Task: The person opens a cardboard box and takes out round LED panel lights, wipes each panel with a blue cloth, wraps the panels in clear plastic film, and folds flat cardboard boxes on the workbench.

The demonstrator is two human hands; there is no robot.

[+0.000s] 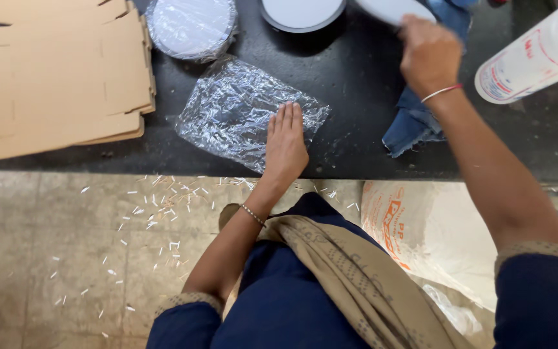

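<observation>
Crinkled clear plastic bag (243, 113) lies flat on the black bench (343, 148), left hand (285, 145) pressing it, fingers straight, together. Right hand (429, 55) curled, gripping a white disc (392, 10).

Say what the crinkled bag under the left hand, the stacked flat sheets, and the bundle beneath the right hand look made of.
Bag: thin clear plastic film, glossy and wrinkled. Flat sheets: brown cardboard, matte, with cut flaps, likely unfolded cartons. Bundle: blue denim-like cloth, soft folds, frayed edge. Left hand lies flat on the bag; right hand grips a white disc.

Single head-worn camera looks steeply down, close over the dark worktable (356, 142)
</observation>
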